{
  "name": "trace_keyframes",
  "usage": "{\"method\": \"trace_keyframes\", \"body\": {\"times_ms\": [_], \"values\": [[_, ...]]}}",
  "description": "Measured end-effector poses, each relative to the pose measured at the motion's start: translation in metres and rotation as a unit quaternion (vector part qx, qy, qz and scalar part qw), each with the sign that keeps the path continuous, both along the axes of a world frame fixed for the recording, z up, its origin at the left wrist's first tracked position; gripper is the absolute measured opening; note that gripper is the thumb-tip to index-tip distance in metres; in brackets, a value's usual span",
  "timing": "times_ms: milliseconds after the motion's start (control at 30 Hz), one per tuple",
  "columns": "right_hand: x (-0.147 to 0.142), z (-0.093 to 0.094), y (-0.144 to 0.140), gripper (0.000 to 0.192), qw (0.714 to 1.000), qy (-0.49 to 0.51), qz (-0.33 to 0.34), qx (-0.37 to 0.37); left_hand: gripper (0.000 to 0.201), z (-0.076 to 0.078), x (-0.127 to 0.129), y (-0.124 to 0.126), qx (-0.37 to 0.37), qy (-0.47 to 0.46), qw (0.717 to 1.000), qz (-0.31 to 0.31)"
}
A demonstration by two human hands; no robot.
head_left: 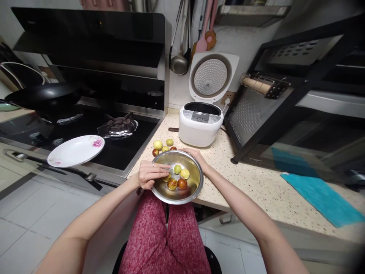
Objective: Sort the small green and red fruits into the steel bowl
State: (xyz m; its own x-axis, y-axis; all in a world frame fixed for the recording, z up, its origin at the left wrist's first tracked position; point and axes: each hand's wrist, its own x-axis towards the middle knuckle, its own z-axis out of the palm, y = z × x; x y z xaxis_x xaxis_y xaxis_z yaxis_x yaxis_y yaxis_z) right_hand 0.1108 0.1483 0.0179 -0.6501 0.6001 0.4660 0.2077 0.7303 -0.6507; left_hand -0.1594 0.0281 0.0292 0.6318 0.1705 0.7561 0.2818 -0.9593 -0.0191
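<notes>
Steel bowl at the front edge of the speckled bench, its near rim hanging out past the edge over the lap. Count inside: four small fruits in plain sight, a green one, a yellow one, a mottled one and a red-brown one, and a fifth yellowish piece half hidden under the left hand. That left hand lies over the bowl's left rim, its fingers reaching in, curled and pinched toward the hidden piece; whether they actually grip it I cannot tell. Right hand cups the far rim from behind, fingers spread flat on the steel, holding the bowl.

Behind the bowl on the bench, five loose fruits: two pale yellow-green, one small green, two reddish, touching or just beside the rim. One rice cooker, lid up, stands just past them. One white plate sits at the stove's front edge, overhanging it. One teal cloth lies well to the right. Open bench between bowl and cloth; the left side is tight against the stove edge.
</notes>
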Motion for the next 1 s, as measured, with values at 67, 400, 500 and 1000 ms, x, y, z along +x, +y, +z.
{"method": "trace_keyframes", "body": {"times_ms": [67,400,500,1000], "values": [[0.002,0.001,0.000,0.032,0.999,0.001,-0.009,0.041,0.067,0.000,0.000,0.000,-0.001,-0.001,1.000,0.002],[0.020,0.030,0.000,0.033,0.960,0.038,-0.102,0.257,0.061,-0.004,0.002,0.005,-0.042,-0.013,0.999,-0.005],[0.017,0.038,-0.009,0.035,0.962,0.016,-0.047,0.268,0.060,-0.004,0.004,0.008,-0.074,-0.009,0.997,-0.021],[0.021,0.049,-0.038,0.037,0.987,-0.070,0.122,0.082,0.062,0.002,0.013,0.009,-0.133,-0.116,0.984,0.007]]}}
